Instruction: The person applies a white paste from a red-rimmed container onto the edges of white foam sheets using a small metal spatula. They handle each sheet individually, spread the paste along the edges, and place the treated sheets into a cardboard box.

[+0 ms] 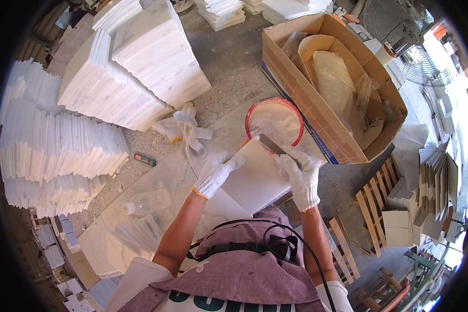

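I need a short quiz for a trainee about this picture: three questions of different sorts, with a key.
1. True or false: both hands wear white gloves.
2. Which hand holds the putty knife? A) left hand B) right hand
3. Fill in: the round tub of white paste has a ___ rim.

Key:
1. True.
2. B; its blade rests on the far edge of the white tile, which the left hand steadies.
3. Red; the tub stands beside the cardboard box.
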The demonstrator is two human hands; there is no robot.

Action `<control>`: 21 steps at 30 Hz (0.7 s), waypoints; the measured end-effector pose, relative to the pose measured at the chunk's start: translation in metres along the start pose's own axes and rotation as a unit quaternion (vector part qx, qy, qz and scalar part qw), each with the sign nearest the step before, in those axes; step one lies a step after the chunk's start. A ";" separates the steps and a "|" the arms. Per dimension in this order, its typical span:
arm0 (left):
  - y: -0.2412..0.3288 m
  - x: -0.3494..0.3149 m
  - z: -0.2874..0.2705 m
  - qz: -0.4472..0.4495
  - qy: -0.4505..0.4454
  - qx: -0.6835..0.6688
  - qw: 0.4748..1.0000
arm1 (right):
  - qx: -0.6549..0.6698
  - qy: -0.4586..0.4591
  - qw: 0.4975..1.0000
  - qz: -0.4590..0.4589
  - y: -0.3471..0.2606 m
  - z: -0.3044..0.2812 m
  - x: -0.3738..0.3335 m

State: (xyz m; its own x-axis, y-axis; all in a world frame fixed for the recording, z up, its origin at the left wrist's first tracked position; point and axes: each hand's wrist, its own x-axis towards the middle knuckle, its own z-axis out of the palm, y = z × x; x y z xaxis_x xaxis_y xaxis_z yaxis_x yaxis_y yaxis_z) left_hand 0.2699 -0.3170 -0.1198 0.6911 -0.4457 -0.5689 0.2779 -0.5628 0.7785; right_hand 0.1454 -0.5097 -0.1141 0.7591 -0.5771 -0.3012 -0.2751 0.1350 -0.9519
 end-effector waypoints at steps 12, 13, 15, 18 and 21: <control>-0.012 0.007 -0.004 0.000 0.024 0.026 0.999 | -0.042 0.004 0.998 -0.046 0.006 -0.004 -0.005; -0.009 0.006 -0.004 -0.003 0.023 0.032 0.999 | -0.048 0.014 0.997 -0.053 0.007 -0.005 -0.004; -0.005 0.004 -0.004 -0.002 0.024 0.028 0.999 | -0.060 0.034 0.995 -0.067 0.010 -0.006 -0.002; -0.003 0.001 -0.001 0.002 0.021 0.004 1.000 | -0.026 0.040 0.998 -0.041 0.011 -0.007 -0.001; -0.005 0.001 -0.003 -0.012 0.002 0.000 1.000 | -0.038 0.033 0.997 -0.059 0.022 -0.015 0.003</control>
State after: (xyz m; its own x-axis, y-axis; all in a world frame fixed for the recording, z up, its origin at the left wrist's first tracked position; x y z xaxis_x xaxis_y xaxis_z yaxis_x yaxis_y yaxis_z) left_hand 0.2710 -0.3131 -0.1234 0.6868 -0.4298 -0.5861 0.2937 -0.5735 0.7647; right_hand 0.1331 -0.5205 -0.1350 0.7493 -0.6371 -0.1810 -0.2318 0.0037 -0.9728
